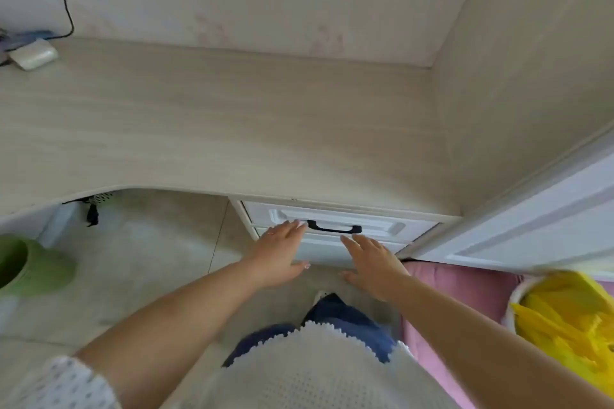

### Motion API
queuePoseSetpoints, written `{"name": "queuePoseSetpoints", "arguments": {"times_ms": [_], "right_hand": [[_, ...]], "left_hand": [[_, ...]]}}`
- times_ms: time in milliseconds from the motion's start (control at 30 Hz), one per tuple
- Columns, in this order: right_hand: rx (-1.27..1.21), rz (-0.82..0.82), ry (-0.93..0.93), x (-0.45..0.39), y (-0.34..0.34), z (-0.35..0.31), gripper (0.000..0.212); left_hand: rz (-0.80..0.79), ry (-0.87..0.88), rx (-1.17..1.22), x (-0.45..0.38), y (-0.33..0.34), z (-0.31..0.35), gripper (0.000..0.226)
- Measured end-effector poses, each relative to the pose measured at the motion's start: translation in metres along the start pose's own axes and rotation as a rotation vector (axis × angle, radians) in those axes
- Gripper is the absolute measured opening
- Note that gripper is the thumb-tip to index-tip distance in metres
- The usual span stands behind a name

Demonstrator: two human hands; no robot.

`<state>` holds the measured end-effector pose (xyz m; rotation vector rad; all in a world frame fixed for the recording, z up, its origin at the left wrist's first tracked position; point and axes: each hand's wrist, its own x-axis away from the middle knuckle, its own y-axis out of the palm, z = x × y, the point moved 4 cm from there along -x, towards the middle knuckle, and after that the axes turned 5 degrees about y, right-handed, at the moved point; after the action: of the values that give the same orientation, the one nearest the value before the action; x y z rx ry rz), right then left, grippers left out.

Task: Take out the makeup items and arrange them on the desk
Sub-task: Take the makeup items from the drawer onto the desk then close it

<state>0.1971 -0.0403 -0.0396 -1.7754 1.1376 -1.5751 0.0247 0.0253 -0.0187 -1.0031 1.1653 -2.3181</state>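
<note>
No makeup items show anywhere; I judge they sit inside the shut top drawer (335, 221) under the desk (232, 129), so opening it comes first. My left hand (282, 254) reaches toward the left end of the black handle (334, 227), its fingers (294, 226) straight, close together and holding nothing. My right hand (372, 261) hovers just below the handle's right end, fingers loosely spread, also empty.

The risk I see: flat fingers slipping off the slim handle, or catching the lower drawer front by mistake. Pulling hard could also bring the drawer into my legs, which stand close in front.

A white door (531, 226) hangs ajar just right of the drawers, a yellow-lined bin (564, 319) lower right, a green boot (36, 269) on the floor at left, and a small white device (33, 55) at the desk's far left.
</note>
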Motion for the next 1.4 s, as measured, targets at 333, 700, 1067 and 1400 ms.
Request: {"name": "queuePoseSetpoints", "arguments": {"times_ms": [333,700,1067,1400], "right_hand": [[-0.066,-0.103,0.099,-0.06,0.002,0.013,0.071],[-0.292,0.033,0.482,-0.079,0.027,-0.018,0.071],[-0.093,0.37,0.444,-0.107,0.069,-0.005,0.059],[-0.131,0.923,0.468,-0.103,0.112,-0.012,0.045]], "left_hand": [[-0.137,0.082,0.019,-0.06,-0.01,-0.025,0.069],[-0.342,0.486,-0.238,-0.102,0.01,-0.062,0.071],[-0.047,0.669,-0.346,-0.133,0.067,-0.07,0.076],[0.333,0.735,-0.263,-0.124,0.106,-0.074,0.069]]}}
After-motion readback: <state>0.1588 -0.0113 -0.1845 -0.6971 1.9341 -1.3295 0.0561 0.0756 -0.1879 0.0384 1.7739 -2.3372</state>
